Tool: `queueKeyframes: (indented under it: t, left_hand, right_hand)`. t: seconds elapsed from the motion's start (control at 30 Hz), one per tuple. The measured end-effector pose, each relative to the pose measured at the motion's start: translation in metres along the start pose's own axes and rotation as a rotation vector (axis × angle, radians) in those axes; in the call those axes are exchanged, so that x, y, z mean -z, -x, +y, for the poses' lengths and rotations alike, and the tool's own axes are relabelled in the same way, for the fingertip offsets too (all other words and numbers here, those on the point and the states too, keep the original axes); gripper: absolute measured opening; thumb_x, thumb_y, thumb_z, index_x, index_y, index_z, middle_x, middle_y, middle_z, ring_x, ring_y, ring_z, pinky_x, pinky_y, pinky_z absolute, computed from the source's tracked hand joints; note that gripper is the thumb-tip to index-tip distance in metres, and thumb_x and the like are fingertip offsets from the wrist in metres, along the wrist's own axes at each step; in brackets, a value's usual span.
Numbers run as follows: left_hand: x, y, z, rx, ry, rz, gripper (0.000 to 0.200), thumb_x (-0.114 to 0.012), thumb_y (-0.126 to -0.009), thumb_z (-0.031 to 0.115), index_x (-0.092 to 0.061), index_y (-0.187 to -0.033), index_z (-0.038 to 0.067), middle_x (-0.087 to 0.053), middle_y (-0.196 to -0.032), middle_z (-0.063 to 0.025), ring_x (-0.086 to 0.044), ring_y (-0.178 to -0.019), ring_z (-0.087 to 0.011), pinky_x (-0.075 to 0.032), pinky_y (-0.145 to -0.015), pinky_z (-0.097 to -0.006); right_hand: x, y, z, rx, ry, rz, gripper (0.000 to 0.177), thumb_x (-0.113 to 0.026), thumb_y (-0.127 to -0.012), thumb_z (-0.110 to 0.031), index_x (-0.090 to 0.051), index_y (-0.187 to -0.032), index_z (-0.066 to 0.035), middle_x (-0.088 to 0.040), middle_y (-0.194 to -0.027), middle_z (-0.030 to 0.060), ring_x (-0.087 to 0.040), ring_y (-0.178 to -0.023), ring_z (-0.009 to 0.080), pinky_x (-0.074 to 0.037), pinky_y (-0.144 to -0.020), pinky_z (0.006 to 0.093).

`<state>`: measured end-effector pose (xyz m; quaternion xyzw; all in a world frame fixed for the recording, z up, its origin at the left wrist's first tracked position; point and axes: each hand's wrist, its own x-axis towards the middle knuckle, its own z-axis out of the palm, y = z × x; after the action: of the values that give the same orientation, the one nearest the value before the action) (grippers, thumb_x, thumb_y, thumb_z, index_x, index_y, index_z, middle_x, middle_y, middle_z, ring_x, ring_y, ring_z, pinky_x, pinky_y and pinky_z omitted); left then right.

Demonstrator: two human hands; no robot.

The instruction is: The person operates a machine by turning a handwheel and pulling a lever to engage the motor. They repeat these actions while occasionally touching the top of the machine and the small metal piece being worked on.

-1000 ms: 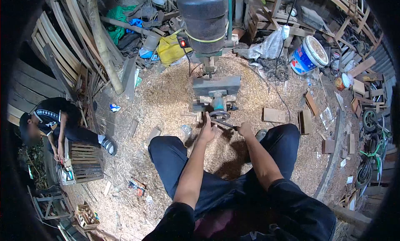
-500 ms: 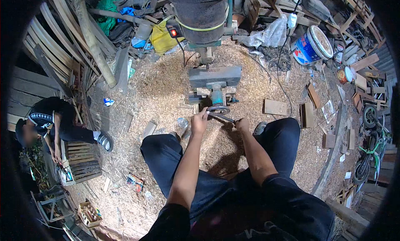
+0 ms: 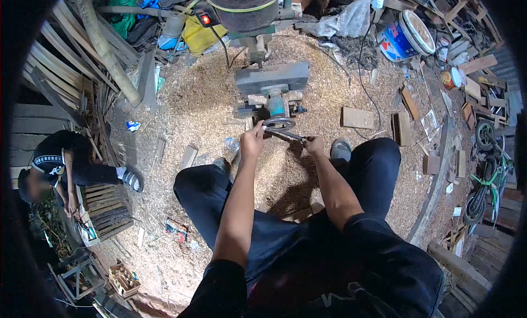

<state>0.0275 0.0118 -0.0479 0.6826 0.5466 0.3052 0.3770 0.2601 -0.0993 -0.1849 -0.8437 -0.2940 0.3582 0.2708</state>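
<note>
My right hand (image 3: 314,146) is wrapped round the near end of a dark metal rod (image 3: 290,135). The rod slants up to the left, passing just below the round handwheel (image 3: 284,124) of a machine. At its far end my left hand (image 3: 253,141) is closed, fingertips on the rod and against the wheel's left rim; their exact grip is partly hidden. Behind the wheel stand a teal screw housing (image 3: 276,106) and a grey metal work table (image 3: 273,78). A dark cylindrical motor body (image 3: 244,10) with a yellow band hangs above.
Wood shavings (image 3: 203,98) cover the floor. Wooden blocks (image 3: 357,118) lie to the right, near a cable (image 3: 366,87) and a blue-white bucket (image 3: 399,40). A person (image 3: 66,164) sits at the left by a slatted crate (image 3: 104,211). Long boards (image 3: 60,65) lean behind.
The view has shifted, so the machine and both hands appear higher and slightly left. Both hands keep their places at the rod and handwheel.
</note>
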Motion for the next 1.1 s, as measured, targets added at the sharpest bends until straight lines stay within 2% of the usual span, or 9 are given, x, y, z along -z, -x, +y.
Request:
queueKeyframes:
  t: [0.13, 0.33, 0.57, 0.7, 0.8, 0.83, 0.93, 0.97, 1.1]
  left_hand:
    - [0.012, 0.0, 0.019, -0.021, -0.102, -0.081, 0.027, -0.063, -0.095, 0.019, -0.068, -0.118, 0.005, -0.067, -0.098, -0.0266, -0.073, -0.088, -0.0313, -0.054, -0.074, -0.0347]
    - [0.009, -0.009, -0.016, -0.31, -0.217, -0.061, 0.024, -0.065, -0.093, 0.02, -0.071, -0.116, 0.014, -0.066, -0.078, -0.0251, -0.067, -0.069, -0.0407, -0.053, -0.061, -0.0463]
    - [0.017, -0.011, -0.012, -0.371, -0.278, -0.148, 0.029, -0.058, -0.096, 0.025, -0.062, -0.121, 0.01, -0.069, -0.084, -0.0214, -0.067, -0.075, -0.0408, -0.055, -0.068, -0.051]
    - [0.014, -0.004, 0.014, -0.135, -0.521, -0.247, 0.036, -0.053, -0.098, 0.027, -0.056, -0.128, 0.008, -0.069, -0.087, -0.0232, -0.068, -0.078, -0.0417, -0.055, -0.069, -0.0511]
    - [0.022, -0.002, 0.045, -0.07, -0.608, -0.362, 0.05, -0.051, -0.098, 0.028, -0.038, -0.143, 0.01, -0.071, -0.085, -0.0211, -0.069, -0.078, -0.0421, -0.055, -0.072, -0.0539]
    - [0.04, 0.001, 0.085, 0.056, -0.598, -0.486, 0.064, -0.05, -0.098, 0.031, -0.022, -0.151, 0.009, -0.066, -0.113, -0.0275, -0.068, -0.091, -0.0436, -0.055, -0.081, -0.0544]
    - [0.015, 0.023, 0.048, -0.258, -0.562, -0.289, 0.076, -0.05, -0.097, 0.028, -0.005, -0.155, 0.008, -0.04, -0.146, -0.0307, -0.062, -0.107, -0.0453, -0.052, -0.091, -0.0532]
    - [0.021, 0.027, 0.062, -0.053, -0.429, -0.43, 0.081, -0.051, -0.095, 0.022, -0.001, -0.157, 0.01, -0.013, -0.16, -0.0256, -0.055, -0.12, -0.0459, -0.049, -0.099, -0.0514]
    - [0.029, 0.032, 0.048, -0.13, -0.308, -0.464, 0.088, -0.053, -0.088, 0.01, 0.002, -0.156, 0.008, -0.015, -0.161, -0.0222, -0.053, -0.12, -0.0481, -0.048, -0.097, -0.0514]
  right_hand:
    - [-0.002, 0.012, 0.001, 0.019, -0.098, 0.01, 0.029, -0.073, -0.084, -0.029, -0.074, -0.083, 0.0, -0.067, -0.069, 0.0213, -0.068, -0.068, 0.0345, -0.05, -0.063, 0.0434]
    - [-0.014, -0.003, 0.019, 0.158, 0.048, 0.001, 0.029, -0.068, -0.093, -0.024, -0.069, -0.096, 0.005, -0.069, -0.073, 0.0114, -0.066, -0.06, 0.018, -0.051, -0.059, 0.0362]
    - [-0.015, -0.001, 0.029, 0.269, -0.138, -0.03, 0.025, -0.063, -0.097, -0.02, -0.066, -0.097, 0.004, -0.062, -0.07, 0.0036, -0.057, -0.058, 0.0102, -0.046, -0.049, 0.0322]
    - [-0.001, 0.025, 0.004, 0.074, -0.188, -0.086, 0.031, -0.061, -0.097, -0.02, -0.061, -0.114, 0.007, -0.065, -0.075, 0.0086, -0.064, -0.058, 0.0163, -0.05, -0.05, 0.0328]
    - [-0.023, -0.008, 0.037, 0.17, -0.019, -0.029, 0.036, -0.062, -0.097, -0.02, -0.06, -0.119, 0.008, -0.065, -0.075, 0.0095, -0.066, -0.058, 0.0186, -0.051, -0.051, 0.0328]
    - [-0.008, 0.009, 0.009, 0.046, -0.11, -0.039, 0.039, -0.064, -0.096, -0.024, -0.062, -0.117, 0.008, -0.066, -0.073, 0.0127, -0.066, -0.056, 0.0215, -0.052, -0.052, 0.0354]
    - [-0.011, 0.006, 0.015, 0.207, 0.131, 0.073, 0.038, -0.065, -0.095, -0.026, -0.066, -0.108, 0.009, -0.067, -0.071, 0.0175, -0.068, -0.057, 0.0231, -0.052, -0.053, 0.0387]
    - [-0.013, 0.009, 0.013, 0.236, 0.11, 0.136, 0.039, -0.067, -0.093, -0.03, -0.069, -0.095, 0.009, -0.067, -0.067, 0.0208, -0.069, -0.059, 0.0255, -0.052, -0.055, 0.0413]
    - [-0.009, 0.007, 0.011, 0.103, 0.158, 0.105, 0.038, -0.067, -0.092, -0.032, -0.07, -0.082, 0.005, -0.066, -0.062, 0.0179, -0.069, -0.057, 0.028, -0.052, -0.056, 0.0417]
